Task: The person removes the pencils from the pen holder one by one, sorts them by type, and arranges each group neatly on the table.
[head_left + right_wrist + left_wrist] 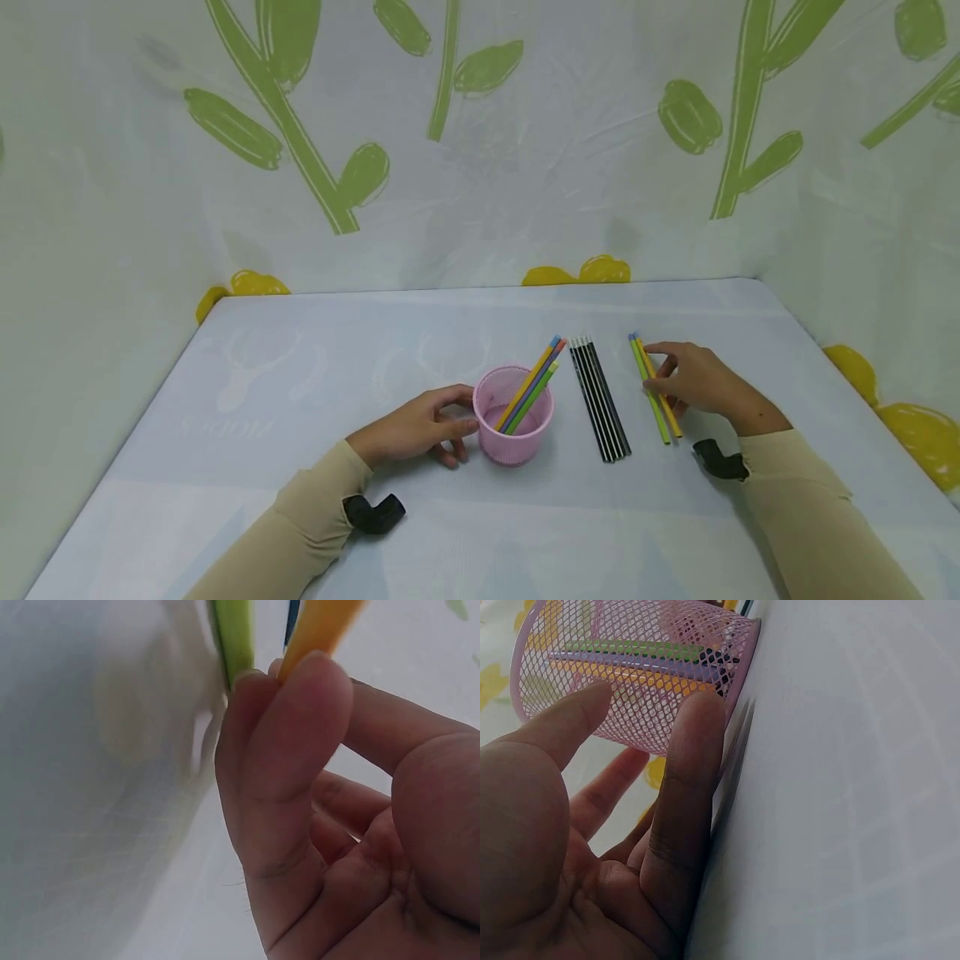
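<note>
A pink mesh pencil cup (512,452) stands upright on the table, with orange, purple and green pencils (534,385) leaning to the right inside it. My left hand (418,423) is at the cup's left side, fingers loosely spread and fingertips right at the mesh (637,724). To the right of the cup, my right hand (697,379) pinches a yellow-orange pencil (672,418) between thumb and fingertips. Close along its left side lies a yellow-green pencil (658,419). In the right wrist view, the fingertips cover part of the orange pencil (319,634).
Several black pencils (600,400) with pale stripes lie side by side between the cup and my right hand. The white table (300,383) meets a wall (525,183) printed with green leaves at the back.
</note>
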A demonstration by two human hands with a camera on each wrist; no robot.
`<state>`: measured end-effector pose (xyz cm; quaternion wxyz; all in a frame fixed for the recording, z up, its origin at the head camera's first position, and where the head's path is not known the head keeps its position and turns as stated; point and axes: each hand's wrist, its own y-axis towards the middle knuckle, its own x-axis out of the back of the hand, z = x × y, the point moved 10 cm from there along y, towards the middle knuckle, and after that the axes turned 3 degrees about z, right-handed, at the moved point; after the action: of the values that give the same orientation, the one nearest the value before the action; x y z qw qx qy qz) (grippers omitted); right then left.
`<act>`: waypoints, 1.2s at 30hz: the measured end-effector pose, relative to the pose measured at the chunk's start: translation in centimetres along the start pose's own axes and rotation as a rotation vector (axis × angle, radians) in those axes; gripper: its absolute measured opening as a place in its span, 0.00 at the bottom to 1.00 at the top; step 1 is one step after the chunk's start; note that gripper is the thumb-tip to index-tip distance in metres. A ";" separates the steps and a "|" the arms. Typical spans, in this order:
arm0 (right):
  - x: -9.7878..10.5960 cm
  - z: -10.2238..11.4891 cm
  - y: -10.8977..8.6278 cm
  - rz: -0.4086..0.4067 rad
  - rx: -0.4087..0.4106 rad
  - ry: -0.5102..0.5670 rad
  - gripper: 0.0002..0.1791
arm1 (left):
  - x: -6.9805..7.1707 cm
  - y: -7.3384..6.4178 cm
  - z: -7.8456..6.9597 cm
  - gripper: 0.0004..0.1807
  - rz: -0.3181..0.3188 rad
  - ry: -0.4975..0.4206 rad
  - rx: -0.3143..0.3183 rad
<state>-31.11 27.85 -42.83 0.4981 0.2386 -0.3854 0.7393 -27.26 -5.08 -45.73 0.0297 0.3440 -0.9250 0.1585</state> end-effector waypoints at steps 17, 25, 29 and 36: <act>-0.4 0.0 -0.1 -0.019 -0.010 -0.022 0.38 | -0.2 0.2 -0.2 0.26 0.009 -0.006 -0.021; -0.5 0.2 0.1 -0.022 -0.008 -0.040 0.37 | -0.3 -0.1 -0.3 0.25 0.001 -0.012 -0.023; -0.3 0.3 0.1 -0.032 -0.010 -0.052 0.37 | -0.2 0.0 -0.3 0.25 0.003 -0.010 -0.024; 0.5 1.6 -0.3 -0.125 0.027 -0.121 0.33 | -0.2 -0.2 -0.3 0.25 0.001 -0.016 -0.016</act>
<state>-31.12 26.86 -41.43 0.5157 0.3132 -0.3890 0.6961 -26.98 -4.98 -45.49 0.0250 0.3444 -0.9267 0.1481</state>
